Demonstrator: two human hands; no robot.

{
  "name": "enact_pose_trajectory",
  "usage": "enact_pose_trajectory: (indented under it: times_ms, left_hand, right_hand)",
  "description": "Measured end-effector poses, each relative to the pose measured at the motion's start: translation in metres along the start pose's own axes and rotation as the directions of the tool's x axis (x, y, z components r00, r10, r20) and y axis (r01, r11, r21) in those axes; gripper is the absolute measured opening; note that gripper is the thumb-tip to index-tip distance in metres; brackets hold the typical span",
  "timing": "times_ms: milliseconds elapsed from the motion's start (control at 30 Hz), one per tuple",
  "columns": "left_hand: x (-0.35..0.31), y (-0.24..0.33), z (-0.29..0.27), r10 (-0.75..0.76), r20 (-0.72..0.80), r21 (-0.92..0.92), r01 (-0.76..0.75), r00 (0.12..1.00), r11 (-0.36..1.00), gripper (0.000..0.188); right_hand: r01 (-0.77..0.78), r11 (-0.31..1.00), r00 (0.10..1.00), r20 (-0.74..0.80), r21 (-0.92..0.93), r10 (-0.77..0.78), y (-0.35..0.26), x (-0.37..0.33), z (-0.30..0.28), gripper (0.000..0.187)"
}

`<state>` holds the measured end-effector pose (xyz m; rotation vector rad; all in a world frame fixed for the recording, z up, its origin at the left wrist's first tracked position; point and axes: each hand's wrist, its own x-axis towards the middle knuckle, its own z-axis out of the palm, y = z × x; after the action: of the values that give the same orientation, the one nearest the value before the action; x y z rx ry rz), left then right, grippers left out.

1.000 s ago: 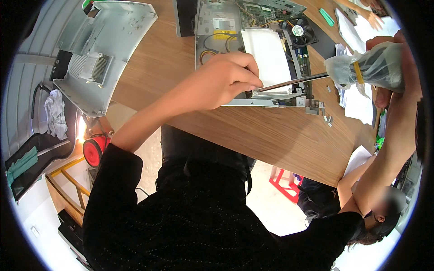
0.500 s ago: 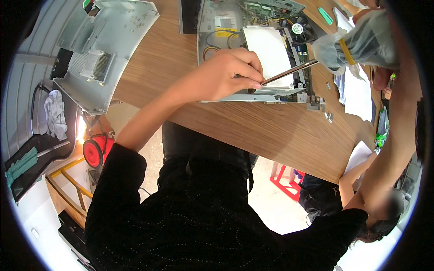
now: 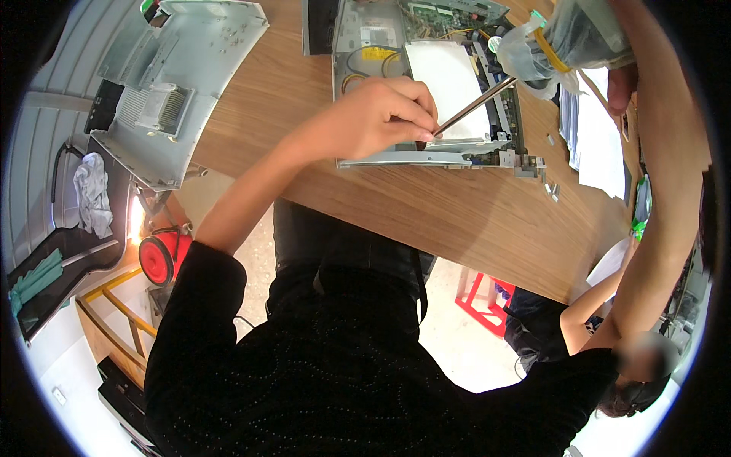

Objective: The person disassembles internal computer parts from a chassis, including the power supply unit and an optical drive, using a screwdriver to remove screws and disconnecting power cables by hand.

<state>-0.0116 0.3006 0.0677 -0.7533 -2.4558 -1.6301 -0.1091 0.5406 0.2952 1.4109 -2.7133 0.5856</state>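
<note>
My left hand (image 3: 381, 114) is over the near edge of an opened metal device case (image 3: 411, 158). Its thumb and forefinger are pinched around the tip of a long metal shaft (image 3: 476, 108). The shaft slants up to the right into a driver-like tool (image 3: 582, 46) wrapped in clear plastic with a yellow band. My right hand (image 3: 623, 85), mostly hidden behind the wrapped body, grips this tool. Inside the case lie a white flat panel (image 3: 449, 80), a green circuit board (image 3: 445, 21) and cables. A small dark piece shows below my left fingertips.
A grey metal cover (image 3: 209, 57) lies on the wooden table (image 3: 426, 198) at the left. Loose small metal parts (image 3: 551, 192) and papers (image 3: 601, 156) are to the right. Another person's arm (image 3: 582, 316) is at the lower right; a red-wheeled object (image 3: 158, 259) stands on the floor.
The wrapped tool and my right hand have moved left and slightly up, so the shaft slants more steeply. My left hand has shifted slightly left, still pinching at the tip.
</note>
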Motion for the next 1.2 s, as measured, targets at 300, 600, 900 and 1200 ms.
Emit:
enact_pose_trajectory:
  times_ms: [300, 600, 900, 1200]
  left_hand:
    - [0.001, -0.004, 0.002, 0.03, -0.028, 0.013, -0.03, 0.999, 0.999, 0.012]
    - [-0.003, -0.003, -0.002, 0.025, 0.021, 0.025, -0.025, 0.999, 0.999, 0.014]
    - [-0.01, -0.012, -0.003, -0.059, 0.06, -0.043, 0.062, 0.996, 0.997, 0.017]
    - [-0.012, 0.056, -0.023, 0.046, -0.187, -0.154, -0.076, 0.981, 0.985, 0.021]
  right_hand:
    - [0.062, 0.998, 0.997, 0.047, 0.004, -0.062, -0.004, 0.009, 0.009, 0.037]
    - [0.147, 0.989, 0.985, 0.09, 0.002, -0.146, -0.019, 0.017, 0.014, 0.035]
    - [0.58, 0.814, 0.772, 0.317, 0.002, -0.551, -0.087, 0.058, 0.007, 0.035]
    - [0.715, 0.695, 0.683, 0.295, -0.078, -0.669, -0.114, 0.057, 0.017, 0.035]
